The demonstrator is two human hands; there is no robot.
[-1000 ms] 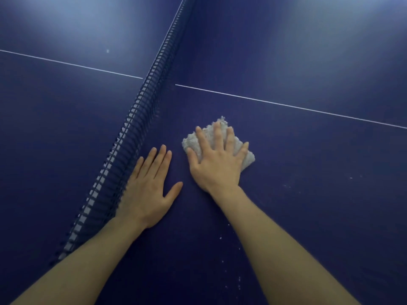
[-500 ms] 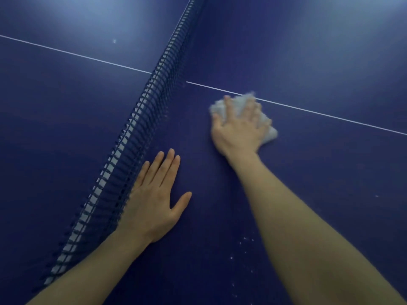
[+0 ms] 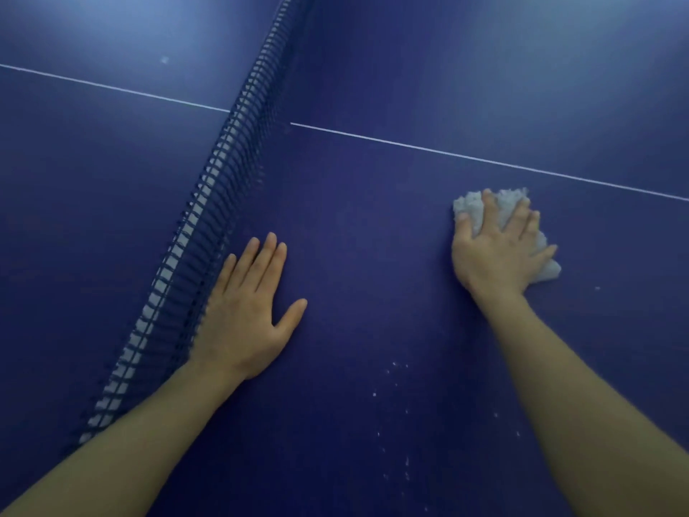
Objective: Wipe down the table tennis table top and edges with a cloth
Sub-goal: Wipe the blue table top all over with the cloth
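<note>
A dark blue table tennis table top (image 3: 373, 225) fills the view. A crumpled white cloth (image 3: 472, 207) lies on it at the right, just below the white centre line. My right hand (image 3: 496, 248) presses down on the cloth with fingers spread over it, covering most of it. My left hand (image 3: 249, 311) lies flat on the table, palm down, fingers together and thumb out, beside the net and holding nothing.
The dark blue net (image 3: 208, 203) runs from the lower left up to the top centre, right against my left hand. A white centre line (image 3: 447, 153) crosses the table. Small white specks (image 3: 395, 371) dot the surface between my forearms.
My right hand has slid the cloth to the right and a little nearer, away from the net and the centre line. My left hand has stayed flat beside the net.
</note>
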